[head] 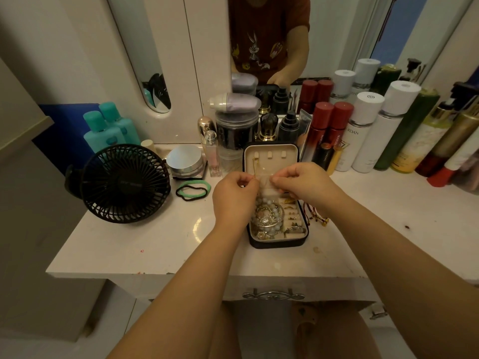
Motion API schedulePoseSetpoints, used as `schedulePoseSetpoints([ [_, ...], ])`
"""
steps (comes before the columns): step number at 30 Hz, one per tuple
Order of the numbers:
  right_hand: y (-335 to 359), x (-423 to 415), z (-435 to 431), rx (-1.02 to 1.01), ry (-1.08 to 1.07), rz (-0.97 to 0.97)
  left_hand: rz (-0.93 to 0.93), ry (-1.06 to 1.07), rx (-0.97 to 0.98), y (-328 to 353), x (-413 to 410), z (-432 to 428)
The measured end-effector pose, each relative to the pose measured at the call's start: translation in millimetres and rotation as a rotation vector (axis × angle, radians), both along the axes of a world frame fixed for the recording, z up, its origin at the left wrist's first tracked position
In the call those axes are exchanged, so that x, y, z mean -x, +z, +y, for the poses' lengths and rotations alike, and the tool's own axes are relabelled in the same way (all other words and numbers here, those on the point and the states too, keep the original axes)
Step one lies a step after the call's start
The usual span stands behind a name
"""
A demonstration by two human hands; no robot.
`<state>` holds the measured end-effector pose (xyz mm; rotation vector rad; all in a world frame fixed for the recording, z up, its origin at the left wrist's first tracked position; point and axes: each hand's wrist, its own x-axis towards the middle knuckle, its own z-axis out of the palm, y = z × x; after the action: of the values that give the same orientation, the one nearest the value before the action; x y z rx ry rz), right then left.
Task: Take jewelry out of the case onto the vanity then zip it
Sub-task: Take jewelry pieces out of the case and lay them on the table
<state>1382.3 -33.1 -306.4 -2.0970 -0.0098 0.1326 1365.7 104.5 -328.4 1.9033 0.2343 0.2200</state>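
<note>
The open case (278, 240) sat on the vanity (155, 242), holding jewelry. Above it, left hand (233, 195) and right hand (303, 182) pinched, fingers curled, an apparent clear pouch (265, 183): probably light, limp, slippery; grip its top corners

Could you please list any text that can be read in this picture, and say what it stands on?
"RDAN": on the white bottle; its first letters are hidden.
Vertical print on the red bottles: too blurred to read.
Logo on the fan: too faint to read.

glossy white vanity top (155, 244), matt black plastic fan (124, 182), pale cloth-lined case (278, 240), metal drawer handle (273, 296)
</note>
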Motion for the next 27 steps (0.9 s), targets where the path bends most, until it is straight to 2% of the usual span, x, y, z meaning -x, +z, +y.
schedulePoseSetpoints([
  [5,-0.3,2.2,1.6,0.025,-0.025,-0.029,0.024,0.011,0.042,3.3,0.8,1.1],
  [9,2.3,7.7,1.6,-0.096,0.004,0.031,0.008,0.004,0.065,4.9,2.9,-0.2],
  [10,3.2,9.1,1.6,-0.051,0.024,0.035,0.001,0.002,0.072,5.0,3.2,-0.8],
  [13,5.3,11.8,3.6,0.255,0.108,-0.021,0.009,-0.015,0.074,4.7,2.4,-2.7],
  [14,6.4,11.2,4.9,0.290,0.093,-0.063,0.015,-0.025,0.077,4.4,2.1,-3.1],
  [16,8.5,6.0,6.4,0.207,0.028,-0.119,0.018,-0.043,0.086,4.2,2.1,-3.8],
  [19,11.5,-1.9,12.4,-0.133,-0.027,0.035,0.000,-0.062,0.072,5.2,3.4,-4.3],
  [24,10.3,-11.2,23.2,-0.284,-0.101,0.202,-0.054,-0.106,-0.121,6.0,2.5,-2.8],
  [27,12.2,-12.0,26.4,-0.376,-0.161,0.223,-0.141,-0.054,-0.265,5.2,1.8,1.7],
])
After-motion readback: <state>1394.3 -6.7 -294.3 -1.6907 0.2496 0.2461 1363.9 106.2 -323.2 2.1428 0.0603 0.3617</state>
